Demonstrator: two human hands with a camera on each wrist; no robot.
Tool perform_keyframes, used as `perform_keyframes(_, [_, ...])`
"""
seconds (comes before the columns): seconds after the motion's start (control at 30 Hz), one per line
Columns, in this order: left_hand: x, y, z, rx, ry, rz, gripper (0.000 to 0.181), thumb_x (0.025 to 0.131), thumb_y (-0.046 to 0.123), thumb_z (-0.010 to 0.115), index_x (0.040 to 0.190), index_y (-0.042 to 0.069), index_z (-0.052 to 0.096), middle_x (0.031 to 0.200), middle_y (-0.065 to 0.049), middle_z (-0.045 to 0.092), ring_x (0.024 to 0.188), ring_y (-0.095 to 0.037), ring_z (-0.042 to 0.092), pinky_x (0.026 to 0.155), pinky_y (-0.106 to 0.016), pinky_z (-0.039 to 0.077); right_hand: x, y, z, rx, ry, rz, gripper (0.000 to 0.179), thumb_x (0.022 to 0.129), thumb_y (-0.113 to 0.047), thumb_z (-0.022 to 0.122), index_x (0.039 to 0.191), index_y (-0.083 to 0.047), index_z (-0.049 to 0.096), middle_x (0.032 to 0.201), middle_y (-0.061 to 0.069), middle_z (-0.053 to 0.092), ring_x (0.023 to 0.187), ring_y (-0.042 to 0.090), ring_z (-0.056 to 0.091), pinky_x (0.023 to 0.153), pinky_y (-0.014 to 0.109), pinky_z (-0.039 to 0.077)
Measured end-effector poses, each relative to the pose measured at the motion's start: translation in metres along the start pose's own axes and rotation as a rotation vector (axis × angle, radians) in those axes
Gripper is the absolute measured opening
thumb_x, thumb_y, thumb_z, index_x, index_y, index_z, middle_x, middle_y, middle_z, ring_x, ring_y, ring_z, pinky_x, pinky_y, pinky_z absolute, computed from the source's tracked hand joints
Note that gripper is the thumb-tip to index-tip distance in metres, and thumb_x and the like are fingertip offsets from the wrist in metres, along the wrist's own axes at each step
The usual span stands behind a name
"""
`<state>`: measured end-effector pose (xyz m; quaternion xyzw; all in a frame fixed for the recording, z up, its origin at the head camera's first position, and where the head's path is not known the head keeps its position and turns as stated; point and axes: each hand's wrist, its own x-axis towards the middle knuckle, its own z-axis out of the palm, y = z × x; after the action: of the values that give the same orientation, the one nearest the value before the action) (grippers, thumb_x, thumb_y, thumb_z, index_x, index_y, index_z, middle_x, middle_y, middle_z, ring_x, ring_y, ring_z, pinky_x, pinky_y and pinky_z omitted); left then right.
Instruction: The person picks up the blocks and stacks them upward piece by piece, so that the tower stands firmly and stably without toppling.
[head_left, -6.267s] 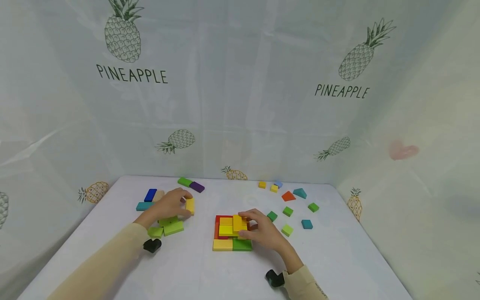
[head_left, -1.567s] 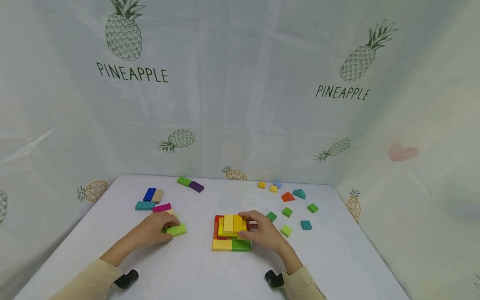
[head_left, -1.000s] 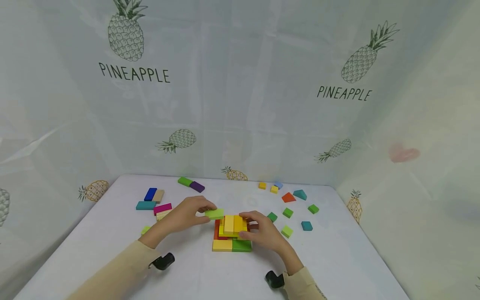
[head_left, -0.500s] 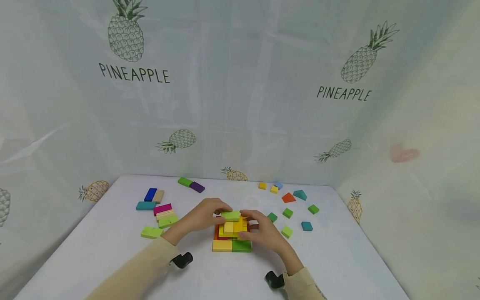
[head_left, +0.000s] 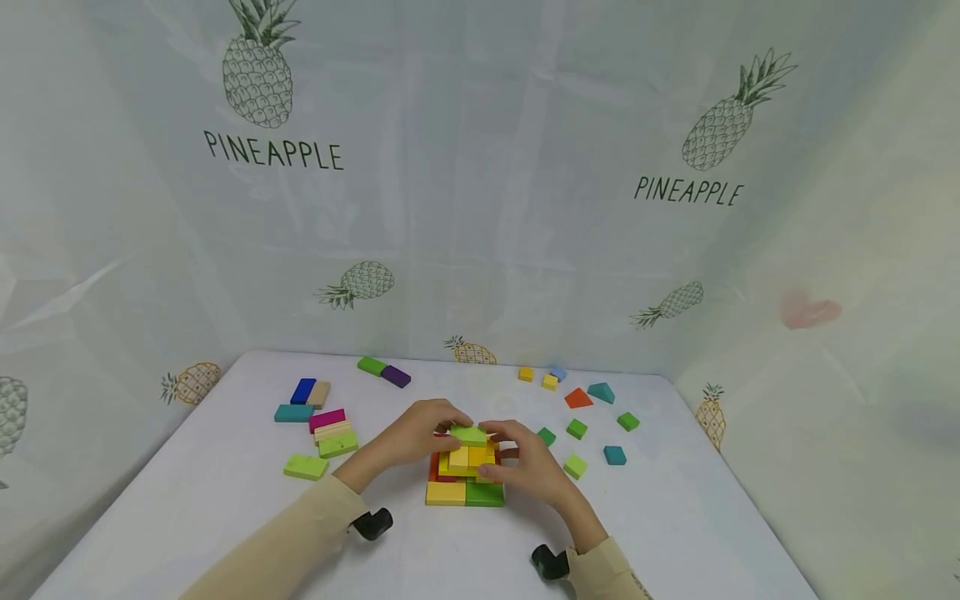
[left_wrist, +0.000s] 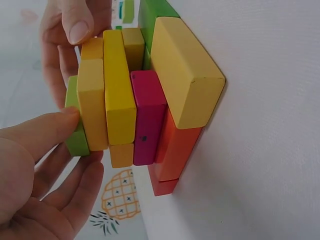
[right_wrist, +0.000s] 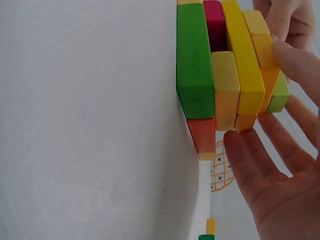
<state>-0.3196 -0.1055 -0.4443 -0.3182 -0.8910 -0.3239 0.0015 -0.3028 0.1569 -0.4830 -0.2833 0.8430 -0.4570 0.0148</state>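
A layered stack of coloured wooden blocks stands mid-table, its base showing a yellow block (head_left: 446, 494) and a green block (head_left: 484, 494). My left hand (head_left: 416, 433) pinches a light green block (head_left: 468, 435) lying across the top; in the left wrist view the thumb is on the light green block's (left_wrist: 72, 95) near side, fingers behind. My right hand (head_left: 532, 462) holds the stack's right side. In the right wrist view its thumb touches the end of an upper orange-yellow block (right_wrist: 265, 50), with fingers curved at the far side. A magenta block (left_wrist: 149, 117) shows lower in the stack.
To the left lie two light green blocks (head_left: 306, 467), a magenta block (head_left: 327, 420), a teal block (head_left: 294, 413) and a blue block (head_left: 303, 391). A purple block (head_left: 396, 377) lies farther back. Several small blocks are scattered right, including an orange-red one (head_left: 578, 398).
My left hand earlier placed a yellow block on the stack, then took a light green block from the left and brought it onto the top. The right hand has stayed at the stack.
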Motion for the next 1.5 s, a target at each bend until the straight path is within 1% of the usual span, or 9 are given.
perform_keyframes(0.23, [0.0, 0.0, 0.001, 0.0, -0.001, -0.001, 0.032, 0.098, 0.016, 0.079, 0.13, 0.017, 0.075, 0.117, 0.007, 0.072, 0.104, -0.013, 0.065, 0.097, -0.034, 0.059, 0.0, 0.001, 0.0, 0.001, -0.002, -0.018, 0.061, 0.092, -0.032, 0.086, 0.147, -0.024, 0.06, 0.144, 0.0, 0.062, 0.126, 0.028, 0.062, 0.102, 0.042, 0.059])
perform_keyframes(0.37, [0.0, 0.0, 0.001, 0.012, -0.008, -0.009, 0.034, 0.098, 0.018, 0.079, 0.131, 0.018, 0.075, 0.118, 0.007, 0.072, 0.105, -0.012, 0.064, 0.098, -0.033, 0.059, 0.0, 0.0, 0.0, 0.003, -0.007, -0.014, 0.061, 0.092, -0.032, 0.086, 0.147, -0.024, 0.06, 0.142, -0.002, 0.062, 0.127, 0.028, 0.062, 0.102, 0.042, 0.059])
perform_keyframes(0.47, [-0.001, 0.0, 0.002, 0.004, -0.016, -0.02, 0.035, 0.098, 0.02, 0.079, 0.132, 0.02, 0.074, 0.119, 0.008, 0.071, 0.107, -0.011, 0.064, 0.1, -0.033, 0.058, 0.0, 0.0, 0.0, -0.002, -0.008, -0.004, 0.061, 0.092, -0.033, 0.086, 0.147, -0.024, 0.06, 0.142, -0.005, 0.062, 0.126, 0.024, 0.063, 0.102, 0.039, 0.059])
perform_keyframes(0.7, [-0.002, -0.003, 0.002, -0.006, -0.02, -0.03, 0.038, 0.099, 0.022, 0.078, 0.136, 0.017, 0.072, 0.125, 0.005, 0.072, 0.114, -0.015, 0.065, 0.103, -0.039, 0.058, 0.0, 0.002, 0.0, -0.013, -0.005, -0.002, 0.063, 0.092, -0.033, 0.086, 0.148, -0.021, 0.06, 0.141, -0.006, 0.062, 0.124, 0.019, 0.063, 0.101, 0.033, 0.059])
perform_keyframes(0.87, [-0.008, -0.009, -0.005, -0.03, -0.015, -0.046, 0.042, 0.099, 0.027, 0.078, 0.139, 0.019, 0.069, 0.13, 0.002, 0.07, 0.116, -0.019, 0.067, 0.1, -0.041, 0.06, 0.0, 0.001, 0.001, -0.012, -0.005, 0.005, 0.064, 0.092, -0.033, 0.086, 0.149, -0.019, 0.06, 0.14, -0.007, 0.063, 0.123, 0.019, 0.063, 0.102, 0.034, 0.059])
perform_keyframes(1.03, [-0.018, -0.019, -0.022, -0.032, 0.031, -0.069, 0.045, 0.098, 0.027, 0.08, 0.141, 0.022, 0.068, 0.132, 0.001, 0.069, 0.12, -0.021, 0.067, 0.102, -0.044, 0.059, 0.0, 0.0, 0.0, -0.014, -0.009, 0.015, 0.067, 0.092, -0.033, 0.086, 0.151, -0.016, 0.058, 0.14, -0.005, 0.062, 0.124, 0.02, 0.062, 0.103, 0.038, 0.058])
perform_keyframes(1.17, [-0.029, -0.035, -0.039, 0.004, 0.066, -0.113, 0.049, 0.096, 0.025, 0.081, 0.142, 0.02, 0.067, 0.134, 0.0, 0.07, 0.122, -0.024, 0.065, 0.102, -0.046, 0.059, -0.001, 0.0, -0.001, -0.008, -0.007, 0.021, 0.067, 0.092, -0.032, 0.086, 0.151, -0.015, 0.058, 0.141, -0.005, 0.062, 0.124, 0.021, 0.062, 0.103, 0.037, 0.058])
perform_keyframes(1.37, [-0.059, -0.064, -0.059, 0.067, 0.077, -0.177, 0.048, 0.096, 0.025, 0.082, 0.141, 0.018, 0.067, 0.135, -0.005, 0.068, 0.123, -0.032, 0.062, 0.1, -0.052, 0.059, -0.001, 0.001, 0.0, -0.002, -0.008, 0.018, 0.065, 0.093, -0.031, 0.086, 0.15, -0.017, 0.059, 0.14, -0.005, 0.062, 0.123, 0.02, 0.062, 0.102, 0.036, 0.058])
perform_keyframes(1.5, [-0.079, -0.082, -0.068, 0.075, 0.071, -0.209, 0.049, 0.094, 0.02, 0.083, 0.14, 0.012, 0.068, 0.135, -0.01, 0.067, 0.123, -0.036, 0.063, 0.097, -0.053, 0.059, -0.001, 0.0, 0.0, -0.006, -0.012, 0.021, 0.064, 0.093, -0.032, 0.085, 0.15, -0.018, 0.059, 0.14, -0.005, 0.062, 0.123, 0.019, 0.062, 0.103, 0.036, 0.058])
